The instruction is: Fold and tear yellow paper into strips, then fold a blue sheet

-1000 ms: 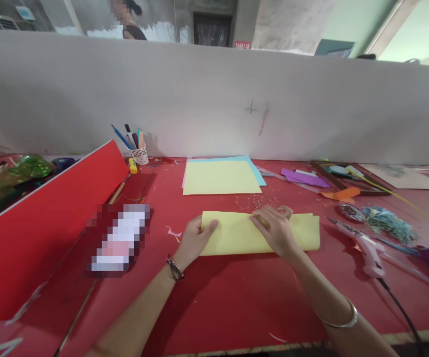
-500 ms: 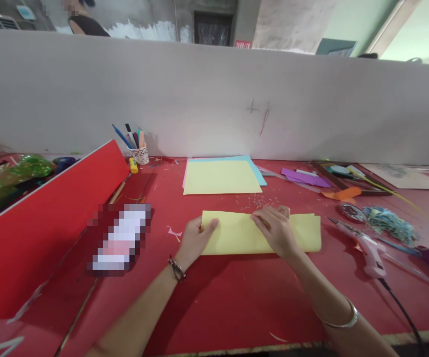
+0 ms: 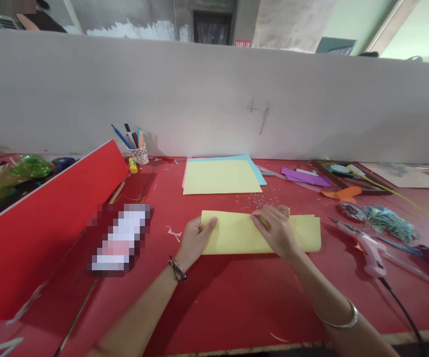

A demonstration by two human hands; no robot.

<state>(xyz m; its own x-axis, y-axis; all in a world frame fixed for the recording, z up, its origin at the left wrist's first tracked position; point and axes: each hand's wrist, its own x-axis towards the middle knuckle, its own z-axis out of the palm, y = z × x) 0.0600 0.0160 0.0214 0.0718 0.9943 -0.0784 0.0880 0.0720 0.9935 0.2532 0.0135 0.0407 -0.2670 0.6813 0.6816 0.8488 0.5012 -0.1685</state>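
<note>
Left hand [image 3: 195, 237] grips the left end of a folded sheet of pale yellow paper [image 3: 233, 235], thumb pressed flat on its near face, other fingers mostly hidden behind. Right hand [image 3: 278, 230], fingers curled, grasps the same sheet along its top edge, right of the middle. The sheet is held above the near part of a glossy red tabletop [image 3: 237, 307], directly in front of the person; whether its lower fold touches the surface I cannot tell. Beyond it lies a flat pile of yellow, pink and light blue paper [image 3: 222, 177]. To the right, near the sheet, rests a pale pink glue gun with a black cord [image 3: 373, 253], beside a tangle of blue-green thread [image 3: 391, 224]. At the back left stands a white patterned cup of pens [image 3: 139, 154]
</note>
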